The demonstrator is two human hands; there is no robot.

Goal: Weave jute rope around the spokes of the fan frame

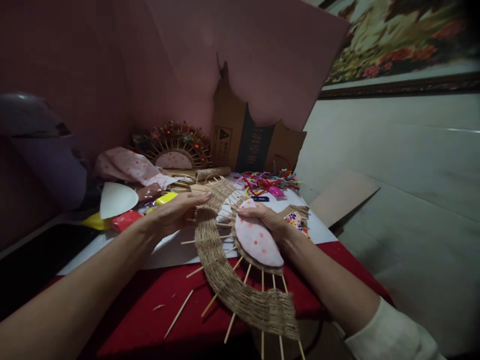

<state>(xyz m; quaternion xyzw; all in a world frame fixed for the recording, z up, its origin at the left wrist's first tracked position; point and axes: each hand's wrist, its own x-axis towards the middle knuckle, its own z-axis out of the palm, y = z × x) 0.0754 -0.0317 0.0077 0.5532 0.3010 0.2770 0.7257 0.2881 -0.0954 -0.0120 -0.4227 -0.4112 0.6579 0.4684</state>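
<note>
Between my hands is a fan-shaped woven craft [210, 255], tilted, with its near end past the table's front edge. Brown twine runs in a wide curved band over thin wooden sticks that radiate from a half-round centre of white-pink cloth with red spots [257, 240]. My left hand [180, 212] is closed on the upper left of the band, fingers partly hidden behind it. My right hand [268, 220] grips the cloth centre, thumb on top and the other fingers underneath. One loose stick [179, 314] lies on the red tablecloth [150, 305].
Behind stands a similar fan [174, 160] with colourful tips, near spotted cloth [127, 167] and a torn cardboard piece [258, 140]. Colourful pipe cleaners [262, 182] lie at the back right. White and red pieces [125, 220] sit left. A wall [393, 200] borders the right side.
</note>
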